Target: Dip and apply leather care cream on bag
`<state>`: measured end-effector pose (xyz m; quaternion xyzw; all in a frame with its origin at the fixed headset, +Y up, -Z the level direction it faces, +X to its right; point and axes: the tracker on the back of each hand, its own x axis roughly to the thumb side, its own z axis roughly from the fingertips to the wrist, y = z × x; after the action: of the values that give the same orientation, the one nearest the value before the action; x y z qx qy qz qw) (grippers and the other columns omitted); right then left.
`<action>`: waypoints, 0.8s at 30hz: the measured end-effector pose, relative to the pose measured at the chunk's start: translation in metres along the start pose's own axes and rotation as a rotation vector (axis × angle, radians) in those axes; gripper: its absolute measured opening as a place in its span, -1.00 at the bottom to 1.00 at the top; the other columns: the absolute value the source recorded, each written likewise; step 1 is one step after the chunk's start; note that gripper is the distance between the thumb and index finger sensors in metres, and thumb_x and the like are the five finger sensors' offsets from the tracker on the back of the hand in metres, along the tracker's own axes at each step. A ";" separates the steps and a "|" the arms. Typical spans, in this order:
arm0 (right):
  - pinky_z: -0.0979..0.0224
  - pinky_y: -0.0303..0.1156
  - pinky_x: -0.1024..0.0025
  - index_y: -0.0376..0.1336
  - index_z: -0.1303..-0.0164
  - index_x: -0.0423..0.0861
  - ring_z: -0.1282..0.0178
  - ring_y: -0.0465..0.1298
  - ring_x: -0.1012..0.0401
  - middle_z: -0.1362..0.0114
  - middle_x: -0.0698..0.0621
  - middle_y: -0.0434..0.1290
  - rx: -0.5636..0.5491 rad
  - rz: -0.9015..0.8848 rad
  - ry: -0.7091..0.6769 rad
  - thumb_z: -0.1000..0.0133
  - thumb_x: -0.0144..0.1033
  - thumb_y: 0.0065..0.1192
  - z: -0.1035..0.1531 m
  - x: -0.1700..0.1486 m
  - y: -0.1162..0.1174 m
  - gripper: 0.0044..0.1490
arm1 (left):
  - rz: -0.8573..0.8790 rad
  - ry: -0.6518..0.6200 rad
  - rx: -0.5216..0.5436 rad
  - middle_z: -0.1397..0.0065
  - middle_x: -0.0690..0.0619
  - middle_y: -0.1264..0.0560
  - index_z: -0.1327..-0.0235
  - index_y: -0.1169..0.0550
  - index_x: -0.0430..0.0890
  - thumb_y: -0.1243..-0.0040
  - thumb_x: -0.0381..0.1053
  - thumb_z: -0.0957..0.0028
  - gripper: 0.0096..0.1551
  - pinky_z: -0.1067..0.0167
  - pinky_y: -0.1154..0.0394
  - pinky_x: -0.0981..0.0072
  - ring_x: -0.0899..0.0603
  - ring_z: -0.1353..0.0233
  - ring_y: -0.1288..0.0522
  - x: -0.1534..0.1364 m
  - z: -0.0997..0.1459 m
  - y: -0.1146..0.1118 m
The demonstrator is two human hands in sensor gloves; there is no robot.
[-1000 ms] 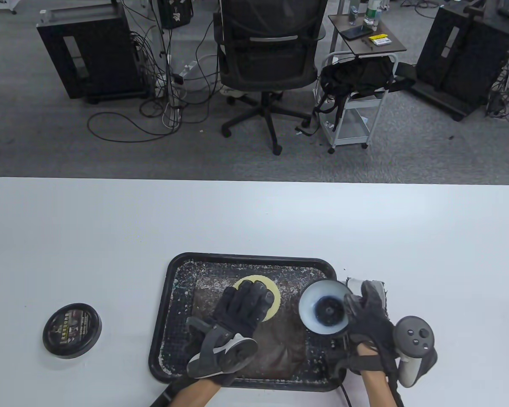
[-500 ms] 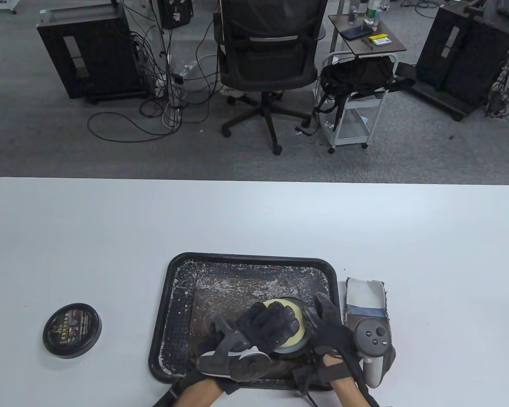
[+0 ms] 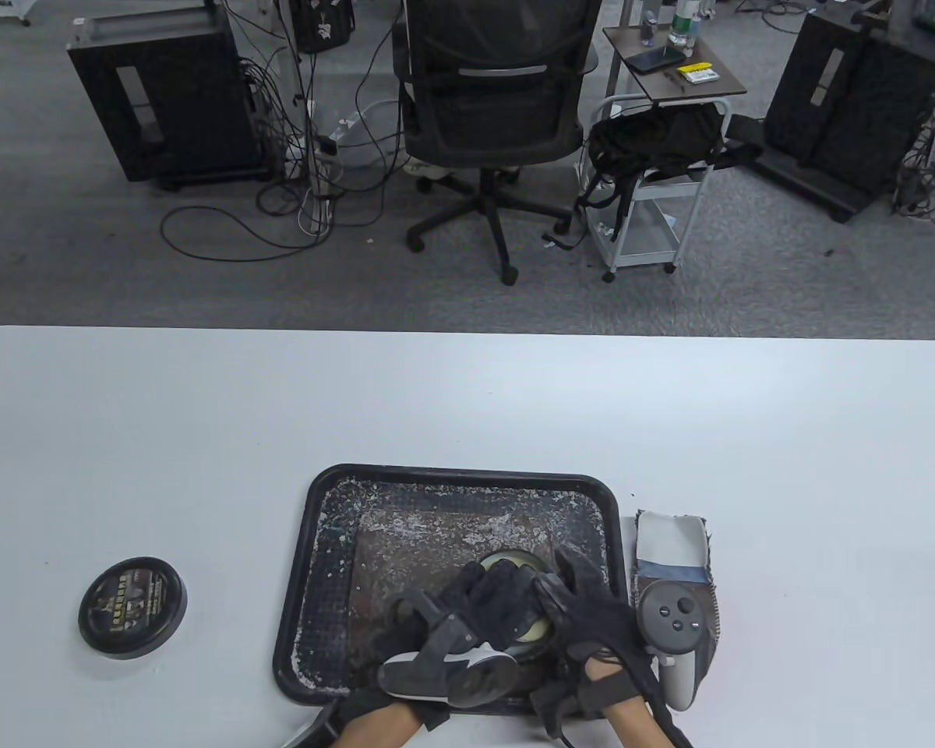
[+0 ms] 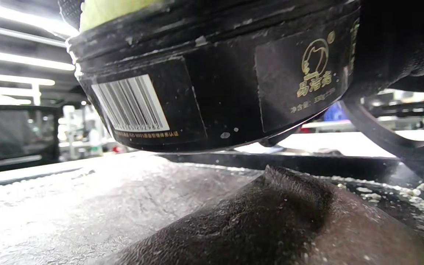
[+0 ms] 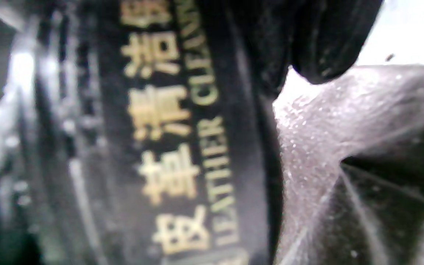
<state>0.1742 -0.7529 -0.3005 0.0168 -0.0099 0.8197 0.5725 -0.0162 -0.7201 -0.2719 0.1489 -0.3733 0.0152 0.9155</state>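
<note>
My right hand (image 3: 584, 604) grips the black leather cream jar (image 4: 212, 81) and holds it just above the brown leather bag (image 3: 413, 561), which lies in the black tray (image 3: 452, 477). My left hand (image 3: 499, 600) holds the round yellow sponge (image 3: 512, 559) and presses it down into the jar's mouth; its fingers cover most of the sponge. The left wrist view has the jar's barcode side hanging over the bag (image 4: 256, 221), with a strip of sponge (image 4: 112, 9) at the top. Up close in the right wrist view are the jar's gold label (image 5: 168, 140) and my gloved fingers (image 5: 326, 36).
The jar's black lid (image 3: 132, 606) lies on the white table left of the tray. A grey and blue folded cloth (image 3: 670, 545) lies against the tray's right side. White crumbs speckle the tray floor. An office chair (image 3: 499, 117) stands beyond the table's far edge.
My right hand carried the jar from the tray's right edge to over the bag. My left hand drew the sponge back from the bag's far part and pushed it into the jar.
</note>
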 end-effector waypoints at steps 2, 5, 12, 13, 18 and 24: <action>-0.09 0.56 -0.01 0.09 -0.49 -0.39 0.11 0.63 0.06 -0.16 -0.34 0.42 -0.004 0.033 -0.011 -0.04 0.12 0.23 0.001 0.003 0.002 0.05 | -0.005 0.061 -0.027 -0.49 0.00 -0.37 -0.32 -0.39 0.09 -0.20 -0.10 0.11 -0.36 -0.30 -0.48 -0.05 -0.19 -0.44 -0.46 0.002 -0.002 0.000; -0.07 0.56 -0.01 0.09 -0.49 -0.39 0.13 0.63 0.04 -0.14 -0.35 0.41 -0.006 0.086 -0.023 -0.03 0.11 0.26 0.004 0.008 0.007 0.05 | -0.002 0.152 -0.071 -0.47 -0.06 -0.39 -0.32 -0.38 0.03 -0.20 -0.10 0.12 -0.36 -0.25 -0.52 -0.06 -0.22 -0.40 -0.51 0.001 -0.006 -0.001; -0.07 0.57 -0.03 0.10 -0.49 -0.38 0.14 0.64 0.02 -0.14 -0.40 0.40 0.003 0.213 -0.047 -0.04 0.06 0.24 0.008 0.016 0.026 0.01 | 0.107 0.328 -0.147 -0.39 -0.14 -0.46 -0.27 -0.42 -0.05 -0.21 -0.09 0.13 -0.39 -0.15 -0.60 -0.03 -0.26 -0.30 -0.58 -0.011 -0.004 -0.008; -0.08 0.56 -0.04 0.11 -0.48 -0.39 0.13 0.64 0.01 -0.14 -0.41 0.39 0.000 0.208 -0.045 -0.04 0.05 0.24 0.008 0.016 0.027 0.01 | 0.136 0.304 -0.141 -0.40 -0.13 -0.44 -0.28 -0.41 -0.04 -0.21 -0.08 0.13 -0.38 -0.18 -0.58 -0.02 -0.25 -0.32 -0.56 -0.015 -0.003 -0.010; -0.10 0.55 -0.09 0.15 -0.44 -0.43 0.11 0.64 -0.02 -0.16 -0.45 0.38 -0.033 0.152 -0.046 -0.03 0.00 0.23 0.009 0.011 0.026 -0.03 | 0.261 0.247 -0.147 -0.48 0.04 -0.36 -0.31 -0.39 0.10 -0.22 -0.04 0.11 -0.37 -0.31 -0.49 0.04 -0.18 -0.42 -0.45 -0.027 -0.001 -0.015; -0.10 0.55 -0.10 0.20 -0.42 -0.40 0.16 0.65 -0.01 -0.14 -0.45 0.41 -0.050 0.075 -0.039 -0.03 0.00 0.19 0.007 0.009 0.015 -0.07 | 0.271 0.074 -0.076 -0.49 0.18 -0.36 -0.24 -0.44 0.21 -0.25 -0.08 0.16 -0.38 -0.38 -0.46 0.07 -0.11 -0.48 -0.41 -0.022 0.001 -0.006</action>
<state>0.1570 -0.7504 -0.2928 0.0179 -0.0421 0.8397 0.5412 -0.0318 -0.7239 -0.2880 0.0618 -0.3564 0.1302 0.9232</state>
